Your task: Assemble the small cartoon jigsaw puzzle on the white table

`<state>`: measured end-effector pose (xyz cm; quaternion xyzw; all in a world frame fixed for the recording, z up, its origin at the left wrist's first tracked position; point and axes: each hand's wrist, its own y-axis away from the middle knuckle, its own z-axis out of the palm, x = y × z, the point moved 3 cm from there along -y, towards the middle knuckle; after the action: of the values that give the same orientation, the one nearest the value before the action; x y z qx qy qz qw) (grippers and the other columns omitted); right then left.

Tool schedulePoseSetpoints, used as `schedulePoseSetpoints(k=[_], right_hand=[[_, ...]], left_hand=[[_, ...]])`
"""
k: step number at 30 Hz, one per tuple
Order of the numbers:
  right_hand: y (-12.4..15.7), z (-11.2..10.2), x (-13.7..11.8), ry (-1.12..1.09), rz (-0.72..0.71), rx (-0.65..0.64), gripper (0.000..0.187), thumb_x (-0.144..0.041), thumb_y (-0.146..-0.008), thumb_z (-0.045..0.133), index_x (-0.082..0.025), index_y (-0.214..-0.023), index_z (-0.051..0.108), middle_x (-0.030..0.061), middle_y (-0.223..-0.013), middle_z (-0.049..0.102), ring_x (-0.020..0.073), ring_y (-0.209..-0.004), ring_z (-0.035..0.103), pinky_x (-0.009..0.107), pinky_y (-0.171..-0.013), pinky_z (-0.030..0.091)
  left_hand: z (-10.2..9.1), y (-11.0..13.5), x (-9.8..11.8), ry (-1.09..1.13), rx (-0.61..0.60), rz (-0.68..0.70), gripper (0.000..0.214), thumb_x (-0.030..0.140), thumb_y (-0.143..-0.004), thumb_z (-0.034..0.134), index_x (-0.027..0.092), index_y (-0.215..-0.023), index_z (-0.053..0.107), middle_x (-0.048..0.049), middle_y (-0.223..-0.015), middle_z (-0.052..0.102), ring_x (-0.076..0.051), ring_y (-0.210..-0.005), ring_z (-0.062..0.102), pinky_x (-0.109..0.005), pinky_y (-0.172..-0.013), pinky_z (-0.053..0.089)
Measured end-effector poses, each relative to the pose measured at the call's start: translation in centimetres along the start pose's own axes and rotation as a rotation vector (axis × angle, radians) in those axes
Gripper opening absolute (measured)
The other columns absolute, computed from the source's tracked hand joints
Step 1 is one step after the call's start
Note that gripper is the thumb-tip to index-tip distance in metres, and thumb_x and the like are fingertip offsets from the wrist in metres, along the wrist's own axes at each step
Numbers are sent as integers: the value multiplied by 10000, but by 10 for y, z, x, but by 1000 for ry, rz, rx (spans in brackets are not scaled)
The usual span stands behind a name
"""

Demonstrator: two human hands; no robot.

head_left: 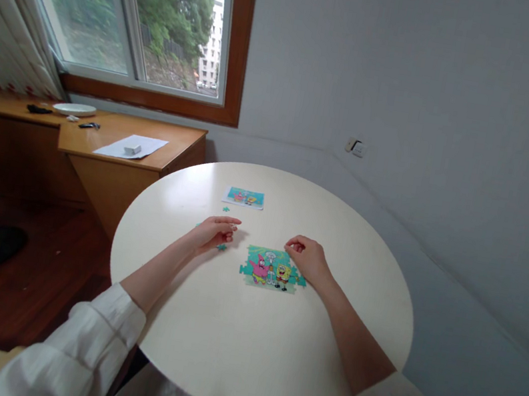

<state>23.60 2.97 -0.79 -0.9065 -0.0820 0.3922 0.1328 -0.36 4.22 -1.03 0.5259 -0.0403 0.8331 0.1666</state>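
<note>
A jigsaw puzzle [258,278], mostly joined, lies on the round table with cartoon figures on a teal ground. Its left and right edges show uneven tabs. My right hand [308,257] is at the puzzle's upper right corner, fingertips pinched together; whatever they hold, if anything, is hidden. My left hand [212,233] hovers left of the puzzle, its index finger stretched out and the other fingers loosely curled, with nothing visible in it. A loose puzzle piece [222,247] lies just below that hand, and another piece partly shows behind the wrist.
A reference picture [254,201] of the same scene lies farther back on the white table [239,349], with a small teal piece [226,209] before it. At the left, a wooden desk [183,140] bears a plate [74,109] and a paper sheet [118,148].
</note>
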Motion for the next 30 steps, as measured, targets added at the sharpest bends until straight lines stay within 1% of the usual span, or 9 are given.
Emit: schedulePoseSetpoints(k=[3,5,10,12,15,20,25,27,30], right_hand=[[0,0,0,-2,8,-1,121,-245,-640,532,-155,-652,611,-16,-534,498,102,-519,443,217,-507,340],[0,0,1,0,10,0,120,-246,-638,535,-155,-652,611,-15,-537,498,103,-521,443,217,-508,342],[0,0,1,3,-1,1,126,-249,-640,527,-158,-649,613,-10,-541,511,106,-525,450,217,-507,346],[0,0,2,3,-5,0,121,-246,-637,528,-158,-644,611,-10,-539,511,106,-525,452,218,-508,347],[0,0,2,-4,-3,-4,117,-246,-639,528,-159,-644,606,-14,-535,506,105,-522,451,219,-510,349],[0,0,0,-2,11,-11,117,-247,-639,528,-160,-649,605,-16,-540,502,105,-524,450,219,-512,350],[0,0,-1,0,7,-12,123,-247,-638,522,-159,-651,607,-16,-538,504,105,-524,450,220,-514,348],[0,0,0,0,0,-10,126,-250,-638,523,-158,-653,608,-16,-538,503,105,-524,449,221,-516,348],[0,0,0,2,-4,-11,126,-253,-638,526,-157,-653,606,-15,-541,501,107,-530,451,222,-519,350]], left_hand=[[-1,-1,-2,50,-42,-46,211,21,-635,588,45,-839,635,-17,-585,516,-48,-501,446,-177,-494,395],[-2,-1,-2,72,-44,-70,200,15,-655,568,34,-841,638,-31,-600,531,-55,-523,473,-174,-519,423],[-3,-2,-2,128,29,-126,161,42,-749,487,24,-818,632,-65,-644,580,-65,-543,536,-167,-563,473],[-3,-2,-2,147,44,-157,183,54,-779,447,27,-820,623,-76,-649,598,-77,-544,562,-188,-593,494],[-1,-1,-2,157,50,-182,205,78,-804,406,34,-827,604,-111,-699,632,-125,-607,615,-250,-673,518],[2,2,1,154,61,-182,183,86,-794,405,39,-872,564,-167,-799,648,-187,-725,646,-299,-748,513],[1,2,6,111,89,-118,230,19,-769,354,53,-931,515,-164,-827,646,-191,-750,649,-322,-784,500],[-2,2,12,79,142,-48,238,1,-771,328,67,-928,495,-149,-799,648,-180,-724,650,-330,-779,499],[-10,3,22,42,261,100,197,7,-790,317,94,-905,451,-125,-746,647,-166,-677,648,-342,-762,496]])
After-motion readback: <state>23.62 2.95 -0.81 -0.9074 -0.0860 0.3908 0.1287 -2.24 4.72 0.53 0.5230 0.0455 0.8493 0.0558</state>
